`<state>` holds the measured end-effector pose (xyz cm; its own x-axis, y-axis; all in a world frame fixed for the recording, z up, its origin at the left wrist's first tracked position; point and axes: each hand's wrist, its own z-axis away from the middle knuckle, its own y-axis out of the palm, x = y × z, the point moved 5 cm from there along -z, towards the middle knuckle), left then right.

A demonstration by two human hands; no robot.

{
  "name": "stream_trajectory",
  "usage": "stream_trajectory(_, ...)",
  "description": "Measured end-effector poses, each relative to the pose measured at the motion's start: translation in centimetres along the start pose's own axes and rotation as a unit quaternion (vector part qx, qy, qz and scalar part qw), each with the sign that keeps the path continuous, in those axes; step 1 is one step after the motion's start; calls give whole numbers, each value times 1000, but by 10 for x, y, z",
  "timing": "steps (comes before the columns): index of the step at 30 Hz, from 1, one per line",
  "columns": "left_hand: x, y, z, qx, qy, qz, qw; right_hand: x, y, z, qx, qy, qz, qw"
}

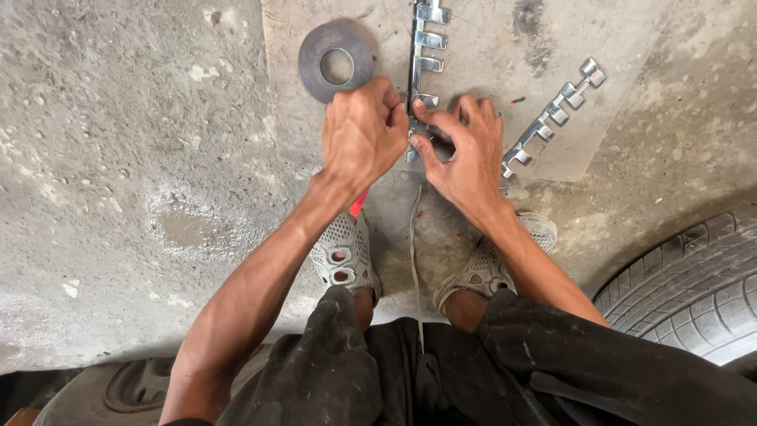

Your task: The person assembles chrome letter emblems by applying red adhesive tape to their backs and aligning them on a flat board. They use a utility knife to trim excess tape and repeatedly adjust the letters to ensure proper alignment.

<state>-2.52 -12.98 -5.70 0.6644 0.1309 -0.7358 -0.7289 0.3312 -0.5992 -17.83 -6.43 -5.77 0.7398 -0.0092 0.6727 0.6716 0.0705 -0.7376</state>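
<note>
Concrete floor point(142, 158) fills the left side, with a grey tape roll point(336, 61) lying flat just above the left hand point(363, 134). That hand's fingers curl tight on the near end of a chrome rail point(424, 59) that runs straight away along the floor. The right hand point(467, 154) meets it there, fingers pinching the same end. A second rail point(552, 118) lies slanted beside that hand. A tyre point(694, 284) sits at the far right.

The left hand point(361, 132) and right hand point(465, 154) are covering the near end of the metal hook rail point(426, 47), whose far end is running past the frame's top. The tyre point(694, 292), right of the grip, is being cropped.
</note>
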Motion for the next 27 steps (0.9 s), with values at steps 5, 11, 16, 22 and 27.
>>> stream_trajectory(5, -1, 5, -6, 8, -2, 45, 999, 0, 1, 0, 7, 3, -2, 1000)
stream_trajectory(11, 2, 11, -7, 5, 8, 40, 999, -4, 1, 0, 10, 10, -9, 1000)
stream_trajectory(16, 4, 13, -7, 12, 6, 50, 999, -3, 1, 0, 10, 10, -13, 1000)
stream_trajectory(22, 8, 16, -8, 13, 0, 61, 998, -1, 1, -1, 13, 9, -9, 1000)
stream_trajectory(27, 9, 18, -8, 7, 6, 64, 998, -1, 0, -1, 16, 10, -12, 1000)
